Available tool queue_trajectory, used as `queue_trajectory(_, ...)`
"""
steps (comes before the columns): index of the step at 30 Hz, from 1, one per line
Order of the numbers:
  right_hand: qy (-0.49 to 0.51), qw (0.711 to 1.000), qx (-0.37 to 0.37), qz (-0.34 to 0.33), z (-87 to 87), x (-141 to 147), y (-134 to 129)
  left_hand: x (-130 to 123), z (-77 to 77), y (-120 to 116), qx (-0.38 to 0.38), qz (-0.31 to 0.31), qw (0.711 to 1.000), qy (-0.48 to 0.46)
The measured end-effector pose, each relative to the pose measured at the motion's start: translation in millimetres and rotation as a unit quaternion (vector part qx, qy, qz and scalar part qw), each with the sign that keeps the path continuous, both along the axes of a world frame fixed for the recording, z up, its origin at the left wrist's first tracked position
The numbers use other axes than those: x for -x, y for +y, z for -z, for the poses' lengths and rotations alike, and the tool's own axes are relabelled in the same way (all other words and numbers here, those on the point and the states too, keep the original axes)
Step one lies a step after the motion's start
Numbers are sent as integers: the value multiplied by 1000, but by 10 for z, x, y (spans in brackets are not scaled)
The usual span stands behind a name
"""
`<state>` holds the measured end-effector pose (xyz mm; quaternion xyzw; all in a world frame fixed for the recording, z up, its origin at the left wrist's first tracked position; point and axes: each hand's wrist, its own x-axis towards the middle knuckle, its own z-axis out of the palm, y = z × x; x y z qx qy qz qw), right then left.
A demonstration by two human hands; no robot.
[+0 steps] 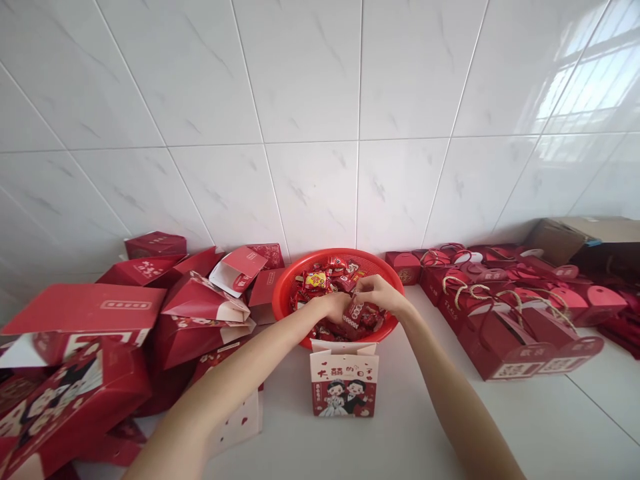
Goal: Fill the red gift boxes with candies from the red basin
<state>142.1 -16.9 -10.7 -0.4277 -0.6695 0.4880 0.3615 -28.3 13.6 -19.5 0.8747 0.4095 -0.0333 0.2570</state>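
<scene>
Pale marbled tiles [310, 73] are set behind a white surface [290, 433]. At the left, red boxes [85, 310] are heaped loosely, apparently kept aside so the middle can be worked in. Centrally, a red basket [281, 293] of wrapped pieces [316, 280] is placed within reach of both hands. The left hand [337, 307] is lowered into it, the right hand [377, 292] just beside; fingers are bent, but whether anything is gripped cannot be told. Just in front, a printed box [345, 393] is stood upright, probably for closeness to the basket. Rightward, rope-handled boxes [500, 333] are packed in rows, seemingly for compactness; above, window light is reflected in the tiles.
</scene>
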Motion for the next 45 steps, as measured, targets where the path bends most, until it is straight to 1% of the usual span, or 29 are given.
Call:
queue_trajectory(2, 64, 996, 3, 54, -3, -6, 4, -3, -7, -18, 7, -2, 1000, -21)
queue_trajectory(4, 118, 985, -5, 124, 6, -8, 24, -15, -35, -43, -2, 9, 1000, 0)
queue_trajectory(6, 153, 972, -13, 180, 27, -8, 54, -26, -72, -64, -4, 39, 999, 37)
queue_trajectory(7, 161, 967, -20, 194, 40, -7, 67, -32, -87, -72, -1, 56, 997, 47)
queue_trajectory(10, 148, 967, -52, 199, 72, -3, 87, -58, -106, -90, -9, 97, 995, 29)
queue_trajectory(13, 126, 968, -72, 204, 85, 3, 78, -105, -95, -107, -21, 99, 993, 53)
queue_trajectory(16, 117, 969, -70, 208, 83, 10, 63, -149, -83, -126, -24, 113, 990, 78)
queue_trajectory(19, 113, 969, -71, 210, 79, 14, 57, -166, -71, -129, -8, 132, 988, 81)
queue_trajectory(23, 105, 968, -80, 215, 92, 13, 73, -162, -54, -98, 12, 124, 990, 68)
queue_trajectory(26, 96, 967, -87, 221, 114, 9, 93, -134, -78, -77, 19, 109, 992, 55)
queue_trajectory(28, 88, 966, -91, 223, 127, 5, 103, -80, -125, -66, 35, 92, 995, 34)
queue_trajectory(30, 80, 966, -92, 226, 137, 2, 107, 12, -190, -53, 47, 58, 997, -19)
queue_trajectory(32, 74, 968, -83, 225, 144, -1, 107, 129, -253, -41, 41, 8, 995, -95)
queue_trajectory(34, 74, 971, -67, 217, 150, -3, 104, 246, -295, -33, 31, -48, 983, -172)
queue_trajectory(36, 73, 974, -59, 208, 149, -3, 96, 338, -308, -31, 36, -99, 966, -234)
queue_trajectory(39, 71, 978, -57, 189, 126, 2, 79, 403, -286, -34, 53, -152, 943, -292)
queue_trajectory(41, 83, 983, -42, 155, 97, 9, 63, 409, -260, -32, 52, -166, 932, -317)
queue_trajectory(43, 104, 988, -13, 115, 69, 16, 47, 402, -234, -28, 44, -165, 926, -337)
queue_trajectory(45, 119, 989, 17, 88, 50, 19, 33, 395, -212, -25, 39, -159, 922, -351)
